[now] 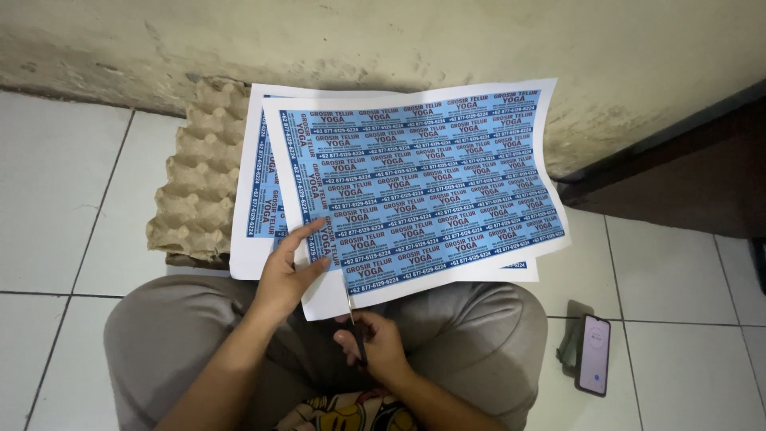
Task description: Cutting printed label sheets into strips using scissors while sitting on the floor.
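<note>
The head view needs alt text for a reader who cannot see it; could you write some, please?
A seated person's right hand cuts with scissors into the near edge of a sheet of blue printed labels, steadied by the left hand. Egg cartons lie left, a phone right, on the tiled floor.

This looks like a room in a home, with someone sitting on the floor. The floor (pixel 670 279) has big white tiles with dark lines between them. Behind the floor is a wall (pixel 383 36), cream and stained, with worn paint near the bottom. An egg tray (pixel 199 183) and a phone (pixel 594 353) lie on the floor too.
</note>
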